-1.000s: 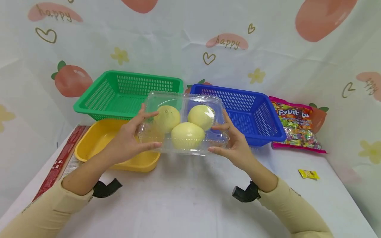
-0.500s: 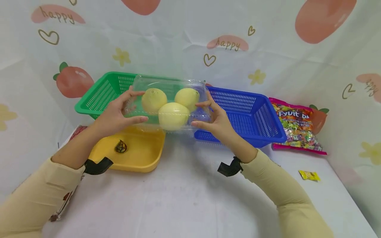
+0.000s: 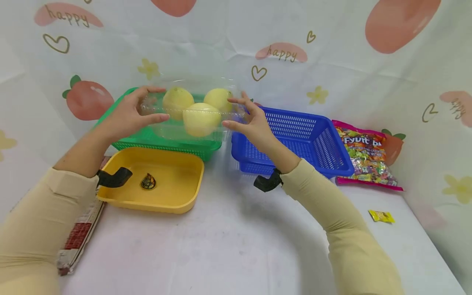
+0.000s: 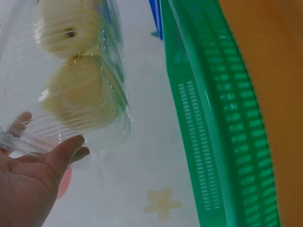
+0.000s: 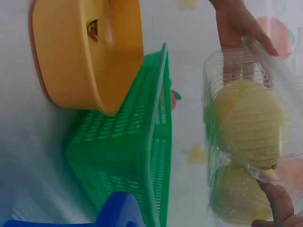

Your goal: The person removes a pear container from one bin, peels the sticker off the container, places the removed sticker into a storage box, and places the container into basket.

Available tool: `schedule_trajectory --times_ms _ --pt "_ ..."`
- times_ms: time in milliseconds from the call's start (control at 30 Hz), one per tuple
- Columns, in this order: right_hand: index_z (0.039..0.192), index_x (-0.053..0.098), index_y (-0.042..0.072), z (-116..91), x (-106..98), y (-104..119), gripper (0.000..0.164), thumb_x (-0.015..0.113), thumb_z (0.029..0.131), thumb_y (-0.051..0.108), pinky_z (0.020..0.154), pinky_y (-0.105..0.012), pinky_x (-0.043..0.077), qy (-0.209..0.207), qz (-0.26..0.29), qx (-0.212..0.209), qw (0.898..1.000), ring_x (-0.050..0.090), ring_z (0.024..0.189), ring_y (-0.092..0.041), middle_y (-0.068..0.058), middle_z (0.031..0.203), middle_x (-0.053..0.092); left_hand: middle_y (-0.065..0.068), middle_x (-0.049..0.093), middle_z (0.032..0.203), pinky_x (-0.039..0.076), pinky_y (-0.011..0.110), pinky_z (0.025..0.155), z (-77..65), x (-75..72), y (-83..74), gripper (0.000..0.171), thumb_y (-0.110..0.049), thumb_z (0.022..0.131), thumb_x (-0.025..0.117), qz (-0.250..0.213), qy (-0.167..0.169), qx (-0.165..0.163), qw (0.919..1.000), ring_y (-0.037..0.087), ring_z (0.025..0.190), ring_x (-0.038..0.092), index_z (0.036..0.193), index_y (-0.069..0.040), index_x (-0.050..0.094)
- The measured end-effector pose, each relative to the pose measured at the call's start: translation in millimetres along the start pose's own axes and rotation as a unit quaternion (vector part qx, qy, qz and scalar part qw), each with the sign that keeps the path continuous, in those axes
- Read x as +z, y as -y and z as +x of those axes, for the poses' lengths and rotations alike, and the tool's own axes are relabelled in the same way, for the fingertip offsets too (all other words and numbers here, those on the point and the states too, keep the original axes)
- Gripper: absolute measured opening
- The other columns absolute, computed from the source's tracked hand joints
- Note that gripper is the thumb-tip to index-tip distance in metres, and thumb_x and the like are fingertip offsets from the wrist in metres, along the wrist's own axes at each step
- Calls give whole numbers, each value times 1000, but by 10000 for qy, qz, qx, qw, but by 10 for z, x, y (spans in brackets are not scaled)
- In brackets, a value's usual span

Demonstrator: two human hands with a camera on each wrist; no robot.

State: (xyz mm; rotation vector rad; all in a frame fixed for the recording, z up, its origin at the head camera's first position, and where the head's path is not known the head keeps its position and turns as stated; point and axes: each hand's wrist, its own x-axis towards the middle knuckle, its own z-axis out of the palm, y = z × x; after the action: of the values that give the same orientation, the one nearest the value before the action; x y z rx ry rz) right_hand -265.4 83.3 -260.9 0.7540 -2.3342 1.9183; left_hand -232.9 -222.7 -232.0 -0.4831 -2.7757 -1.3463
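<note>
A clear plastic clamshell box (image 3: 161,109) with three pale yellow melon-like fruits (image 3: 200,119) inside is held up over the green basket (image 3: 180,146). My left hand (image 3: 127,115) grips the box's left end, thumb on the near side and fingers at the far side. At the opposite end my right hand (image 3: 254,125) holds it the same way. In the left wrist view the box stays apart from the basket's rim (image 4: 208,104). The right wrist view shows the box level above the basket, both hands at its ends.
A yellow basin (image 3: 177,180) holding a small dark patterned item (image 3: 148,181) stands in front of the green basket. To the right are a blue basket (image 3: 291,164), a fruit candy bag (image 3: 368,157) and a yellow wrapped candy (image 3: 381,216). A red-and-white packet (image 3: 79,237) lies at left.
Both hands have carried the box of fruits forward and to the left, from in front of the baskets to over the green one. The dark item in the basin has come into view.
</note>
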Motion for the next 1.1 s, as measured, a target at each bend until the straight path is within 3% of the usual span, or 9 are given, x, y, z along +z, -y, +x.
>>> schedule_trajectory --times_ms 67,133,233,300,533,733,833,1067,1100 --pt "132 51 12 91 10 0 53 70 82 10 117 -37 22 -10 -132 16 9999 7 144 -2 6 157 13 3 14 156 37 59 97 64 -50 26 63 -34 90 60 -53 58 -12 10000 36 138 27 145 -30 28" --pt "133 50 14 179 21 -7 54 70 83 12 111 -39 34 1 -115 83 9999 17 144 -9 4 158 13 0 9 158 32 63 101 126 -98 48 63 -33 90 58 -144 116 -35 9998 37 139 24 145 -30 28" --pt "135 49 18 297 48 -16 56 69 83 14 90 -40 52 6 20 274 9996 38 135 -20 7 157 13 -2 6 158 28 65 102 205 -169 72 61 -34 91 57 -151 161 -93 9997 38 137 24 145 -32 28" --pt "135 48 19 369 72 -23 56 69 83 14 79 -40 56 27 205 351 9992 45 129 -28 6 158 12 -2 5 158 27 66 102 249 -213 84 60 -36 91 56 -89 150 -137 9998 40 137 23 144 -33 29" --pt "135 48 13 589 156 -53 56 68 83 8 86 -36 55 17 555 297 9980 46 129 -27 0 155 22 -3 2 159 20 66 107 383 -334 173 58 -37 92 55 -134 134 -262 9995 40 141 15 144 -31 31" --pt "136 47 14 729 248 -55 57 67 84 9 90 -39 52 19 849 595 9946 54 121 -24 -3 156 19 -2 -2 159 13 65 110 453 -438 267 58 -38 92 53 -236 126 -422 9988 36 144 1 145 -28 30" --pt "135 47 15 778 300 -73 55 68 84 12 91 -38 52 -42 813 852 9930 55 121 -25 -4 156 19 1 0 159 14 63 110 484 -471 317 60 -39 93 52 -260 198 -599 9977 37 143 5 146 -28 28" --pt "132 50 14 873 431 -188 52 68 84 16 92 -33 52 -34 794 1406 9869 18 144 -13 -2 156 18 7 1 159 19 56 113 565 -519 473 67 -44 92 51 -416 464 -1132 9916 37 140 18 149 -26 21" --pt "132 50 14 882 445 -203 51 68 84 16 91 -32 52 -41 773 1483 9859 18 144 -13 -2 156 18 9 2 158 20 55 113 577 -516 494 68 -45 91 51 -424 471 -1171 9911 37 140 19 149 -26 21"
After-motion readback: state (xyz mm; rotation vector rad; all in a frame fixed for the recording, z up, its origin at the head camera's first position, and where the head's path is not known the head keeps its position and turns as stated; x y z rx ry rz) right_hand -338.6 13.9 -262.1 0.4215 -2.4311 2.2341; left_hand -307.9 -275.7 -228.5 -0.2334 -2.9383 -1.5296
